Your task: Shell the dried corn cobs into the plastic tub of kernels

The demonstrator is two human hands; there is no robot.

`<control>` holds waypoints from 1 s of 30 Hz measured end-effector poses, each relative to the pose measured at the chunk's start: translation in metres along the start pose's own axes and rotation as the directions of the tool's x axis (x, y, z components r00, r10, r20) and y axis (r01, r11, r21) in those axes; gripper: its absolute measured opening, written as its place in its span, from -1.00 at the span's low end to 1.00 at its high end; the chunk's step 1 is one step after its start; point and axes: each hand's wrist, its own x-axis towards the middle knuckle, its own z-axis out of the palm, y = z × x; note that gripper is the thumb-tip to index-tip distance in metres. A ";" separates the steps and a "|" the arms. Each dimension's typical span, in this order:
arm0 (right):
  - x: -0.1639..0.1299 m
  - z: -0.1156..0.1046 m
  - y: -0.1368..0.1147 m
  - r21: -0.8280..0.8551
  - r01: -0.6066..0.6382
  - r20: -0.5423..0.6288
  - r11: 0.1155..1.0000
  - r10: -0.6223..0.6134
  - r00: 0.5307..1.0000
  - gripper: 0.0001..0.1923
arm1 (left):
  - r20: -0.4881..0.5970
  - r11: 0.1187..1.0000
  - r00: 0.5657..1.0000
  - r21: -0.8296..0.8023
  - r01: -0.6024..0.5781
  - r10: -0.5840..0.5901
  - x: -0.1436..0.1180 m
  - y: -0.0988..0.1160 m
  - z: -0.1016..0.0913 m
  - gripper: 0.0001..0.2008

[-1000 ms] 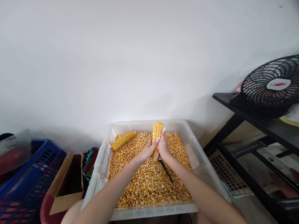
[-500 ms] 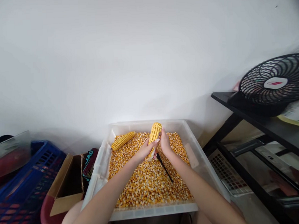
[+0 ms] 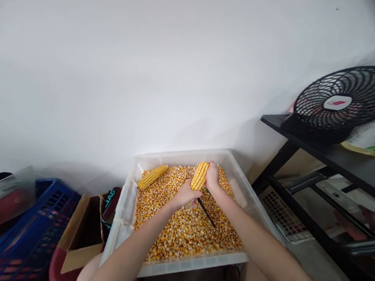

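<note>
Head: corn cob [image 3: 200, 175] btwn left hand [image 3: 185, 195] & right hand [image 3: 212, 177].

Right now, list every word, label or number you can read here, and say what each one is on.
"JAG": partial letters on the black item wedged between the cardboard box and the bin; the rest is hidden.
Red logo on the fan hub: too small to read.
Print on the packet behind the fan: too blurred to read.
Nothing else carries text.
</note>
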 end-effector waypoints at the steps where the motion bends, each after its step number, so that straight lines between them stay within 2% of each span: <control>1: 0.000 0.000 0.000 -0.014 -0.004 -0.044 1.000 0.004 0.999 -0.53 | 0.014 1.000 1.000 -0.026 0.008 -0.008 -0.001 0.001 0.000 -0.77; 4: -0.004 0.000 -0.003 -0.022 -0.026 -0.156 0.999 0.022 0.988 -0.62 | 0.031 0.994 0.999 -0.100 0.039 -0.036 -0.003 0.000 -0.001 -0.78; 7: -0.012 0.000 -0.009 -0.039 -0.011 -0.201 0.999 0.003 0.980 -0.65 | 0.047 0.983 0.993 -0.149 0.111 -0.105 -0.002 -0.003 -0.003 -0.79; 10: -0.019 0.000 -0.015 -0.093 0.064 -0.211 0.994 -0.083 0.974 -0.61 | 0.157 0.944 0.966 -0.225 0.240 -0.208 -0.001 -0.005 -0.006 -0.82; 13: -0.019 -0.001 -0.018 -0.062 0.128 -0.179 0.990 -0.137 0.974 -0.57 | 0.260 0.910 0.935 -0.275 0.310 -0.240 0.000 -0.003 -0.013 -0.83; 15: -0.017 0.000 -0.019 0.038 0.101 -0.134 0.994 -0.095 0.986 -0.56 | 0.232 0.930 0.948 -0.243 0.276 -0.220 0.000 0.001 -0.018 -0.82; 17: -0.015 0.001 -0.022 0.158 0.005 -0.062 0.987 0.004 0.998 -0.54 | 0.174 0.969 0.972 -0.159 0.188 -0.160 0.000 0.005 -0.023 -0.81; 19: -0.015 0.002 -0.025 0.246 -0.113 0.017 0.963 0.113 0.993 -0.53 | 0.156 0.994 0.985 -0.066 0.087 -0.076 0.000 0.010 -0.027 -0.80; 21: -0.016 0.003 -0.027 0.282 -0.175 0.062 0.943 0.164 0.984 -0.54 | 0.165 1.000 0.986 -0.003 0.018 -0.018 0.001 0.012 -0.029 -0.79; 25: -0.017 0.003 -0.025 0.221 -0.067 -0.028 0.973 0.075 0.997 -0.60 | 0.201 0.998 0.979 0.055 0.019 -0.029 0.000 0.012 -0.027 -0.80; 30: -0.014 -0.003 -0.020 0.031 0.056 -0.057 0.998 -0.054 0.997 -0.60 | 0.238 0.979 0.952 -0.018 0.202 -0.192 -0.003 0.008 -0.029 -0.84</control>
